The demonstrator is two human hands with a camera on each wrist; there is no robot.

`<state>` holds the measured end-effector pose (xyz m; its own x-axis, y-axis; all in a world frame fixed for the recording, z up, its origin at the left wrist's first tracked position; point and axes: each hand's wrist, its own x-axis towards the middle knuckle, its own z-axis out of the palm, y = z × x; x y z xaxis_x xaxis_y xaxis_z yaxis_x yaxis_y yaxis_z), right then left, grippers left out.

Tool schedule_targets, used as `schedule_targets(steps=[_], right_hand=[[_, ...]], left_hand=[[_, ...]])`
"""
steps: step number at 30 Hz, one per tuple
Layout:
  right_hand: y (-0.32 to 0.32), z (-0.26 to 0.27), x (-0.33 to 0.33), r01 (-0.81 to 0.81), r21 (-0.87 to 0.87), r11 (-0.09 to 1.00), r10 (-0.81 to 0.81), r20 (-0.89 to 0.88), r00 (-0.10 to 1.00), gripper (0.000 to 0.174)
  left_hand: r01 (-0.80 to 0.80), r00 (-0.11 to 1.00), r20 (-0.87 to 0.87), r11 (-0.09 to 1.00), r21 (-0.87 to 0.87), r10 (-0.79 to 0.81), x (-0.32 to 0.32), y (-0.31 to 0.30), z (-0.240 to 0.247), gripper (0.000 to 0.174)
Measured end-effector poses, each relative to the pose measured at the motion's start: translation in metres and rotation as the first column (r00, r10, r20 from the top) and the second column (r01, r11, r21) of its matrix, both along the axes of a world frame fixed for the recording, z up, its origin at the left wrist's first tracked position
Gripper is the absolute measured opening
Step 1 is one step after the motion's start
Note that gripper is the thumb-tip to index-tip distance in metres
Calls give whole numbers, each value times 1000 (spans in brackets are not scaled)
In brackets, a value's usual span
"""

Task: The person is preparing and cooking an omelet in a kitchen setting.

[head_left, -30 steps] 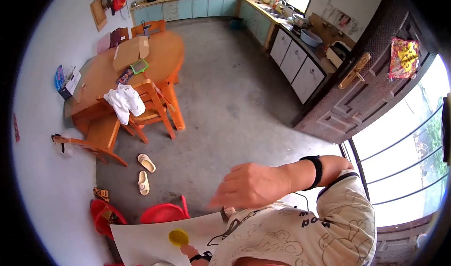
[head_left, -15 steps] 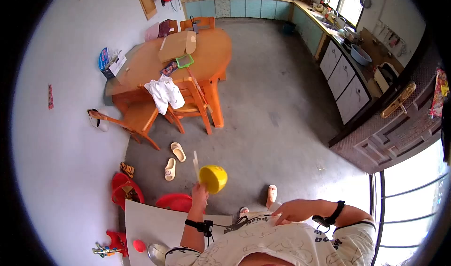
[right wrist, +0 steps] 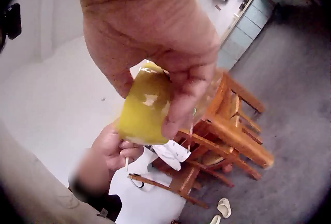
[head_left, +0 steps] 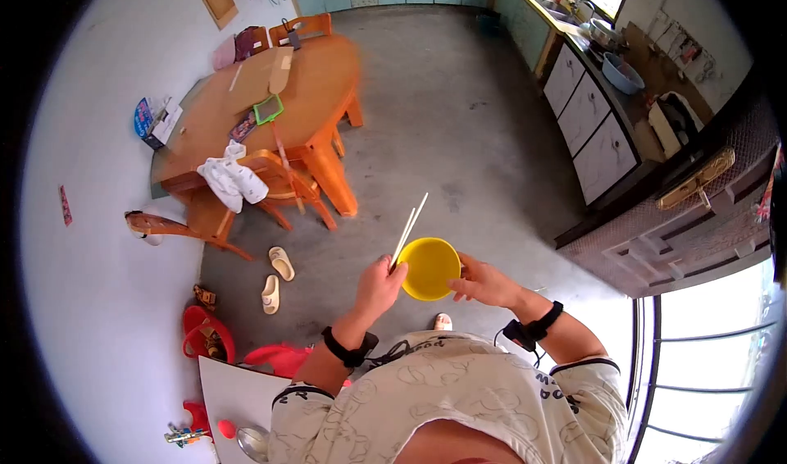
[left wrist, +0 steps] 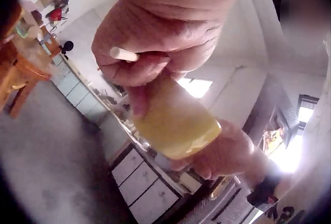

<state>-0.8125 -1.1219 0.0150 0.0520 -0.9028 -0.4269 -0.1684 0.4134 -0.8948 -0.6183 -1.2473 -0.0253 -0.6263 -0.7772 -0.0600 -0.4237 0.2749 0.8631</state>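
Note:
A yellow bowl (head_left: 429, 269) is held up in front of the body, its open top facing the head camera. My left hand (head_left: 381, 286) grips it on one side, along with a pair of pale chopsticks (head_left: 408, 230) that point away from me. In the left wrist view a chopstick end (left wrist: 124, 54) pokes out of the curled fingers. On the bowl's other side is my right hand (head_left: 485, 284). The right wrist view has the bowl (right wrist: 147, 107) between that hand's thumb and fingers.
A white tabletop (head_left: 270, 390) at lower left bears a metal bowl (head_left: 252, 443) and a small red item (head_left: 226, 429). Red seats stand beside it. Pale slippers (head_left: 270, 294) lie on the floor near the wooden table (head_left: 320, 95) and chairs. A door (head_left: 697, 234) stands at right.
My left hand has brought the yellow bowl up from the white tabletop and then across to the right, with the chopsticks. My right hand has come from near the shirt to hold the bowl.

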Motion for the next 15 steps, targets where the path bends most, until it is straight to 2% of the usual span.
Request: schedule_targets(steps=[2, 3, 5, 6, 8, 9, 11, 12, 14, 15], right_hand=[[-14, -11, -21, 22, -21, 1000, -21, 48, 999, 56], [-21, -13, -30, 19, -17, 1000, -18, 50, 999, 56], [-38, -16, -48, 67, 15, 998, -68, 196, 978, 49], [-48, -19, -57, 60, 12, 998, -61, 197, 979, 49], [-68, -24, -71, 85, 91, 992, -109, 304, 947, 44], [-79, -25, -77, 78, 84, 993, -100, 306, 947, 44], [-105, -25, -91, 62, 67, 996, -80, 325, 942, 44], [-119, -25, -98, 50, 53, 997, -65, 323, 944, 44], [-146, -27, -113, 72, 20, 997, -75, 282, 957, 44], [-159, -28, -121, 63, 11, 998, -64, 282, 957, 44]], left_hand=[[-25, 1000, 6, 997, -75, 25, -21, -9, 1, 32], [-28, 1000, 7, 997, -72, 29, -28, -13, 4, 32], [6, 1000, 14, 998, -56, -5, -41, -27, 11, 31], [-2, 1000, 14, 998, -59, 3, -48, -36, 9, 31], [-35, 982, -183, 997, 64, 46, -59, -57, 1, 30], [-41, 982, -182, 998, 56, 51, -62, -70, -3, 30], [-68, 978, -170, 950, 306, 125, -69, -101, -6, 28], [-78, 976, -174, 953, 294, 134, -75, -115, 2, 28], [-91, 934, -218, 778, 621, 283, -86, -141, 21, 24], [-97, 931, -221, 783, 614, 289, -91, -157, 15, 24]])
